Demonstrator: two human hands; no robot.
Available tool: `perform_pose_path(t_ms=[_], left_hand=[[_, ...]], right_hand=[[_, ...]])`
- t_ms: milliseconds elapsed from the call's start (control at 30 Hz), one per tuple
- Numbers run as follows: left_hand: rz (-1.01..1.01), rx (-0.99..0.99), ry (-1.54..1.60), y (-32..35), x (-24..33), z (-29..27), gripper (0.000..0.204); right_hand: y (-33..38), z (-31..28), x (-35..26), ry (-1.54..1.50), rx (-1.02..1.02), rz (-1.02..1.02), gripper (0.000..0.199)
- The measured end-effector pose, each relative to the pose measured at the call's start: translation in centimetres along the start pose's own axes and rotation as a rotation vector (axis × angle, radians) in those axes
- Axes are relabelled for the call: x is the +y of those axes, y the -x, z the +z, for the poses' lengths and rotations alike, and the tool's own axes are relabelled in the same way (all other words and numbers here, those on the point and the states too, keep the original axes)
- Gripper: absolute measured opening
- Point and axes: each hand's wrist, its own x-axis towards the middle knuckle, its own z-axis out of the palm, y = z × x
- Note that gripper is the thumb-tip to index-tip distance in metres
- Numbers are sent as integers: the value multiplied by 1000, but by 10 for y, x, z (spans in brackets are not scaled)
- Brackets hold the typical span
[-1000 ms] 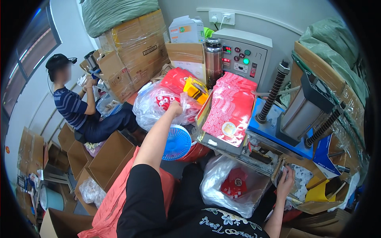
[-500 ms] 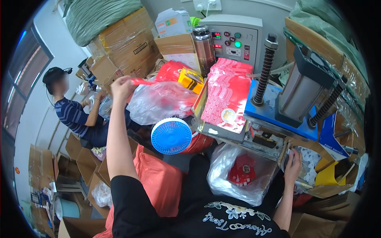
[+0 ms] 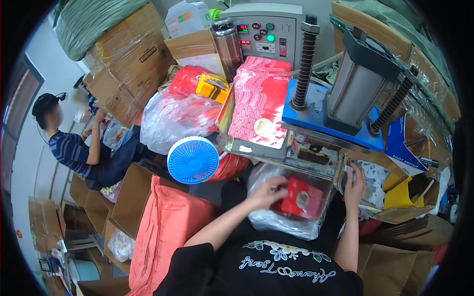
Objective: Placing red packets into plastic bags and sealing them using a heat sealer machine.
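My left hand (image 3: 266,192) reaches into a clear plastic bag (image 3: 281,224) on my lap, and its fingers close on a red packet (image 3: 302,200) with a round pale mark. My right hand (image 3: 354,185) is raised at the edge of an open carton of white pieces (image 3: 377,180) at the right, with its fingers against the rim. Whether it grips anything there is hidden. Just above both hands, a stack of red patterned packets (image 3: 259,106) lies in a tray beside the press.
A press with a blue plate (image 3: 331,121), a grey cylinder (image 3: 360,84) and a control box (image 3: 264,29) stands ahead. A round blue fan (image 3: 192,160) and a clear bag of red goods (image 3: 175,118) are at the left. A seated person (image 3: 74,148) works among cardboard boxes (image 3: 123,74).
My left hand has come down from the bag of red goods at the upper left into the bag on my lap and taken the red packet. My right hand has stayed at the carton.
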Motion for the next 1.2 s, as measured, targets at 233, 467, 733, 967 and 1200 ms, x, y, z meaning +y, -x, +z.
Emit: perform_pose_path(t_ms=[233,467,733,967,1200], left_hand=[[327,605,-612,-71,-2,-53,57],[266,434,-738,-30,-27,-66,46],[-36,273,236,-18,18,3,14],[-44,111,130,3,-2,35,15],[-90,57,145,6,-9,37,19]], right_hand=[[1,3,20,-37,12,-65,19],[-5,-20,16,-495,-188,504,17],[-9,-37,-72,-192,-239,31,14],[-6,-31,-112,-20,-627,-21,19],[6,0,-90,-280,-634,26,25]])
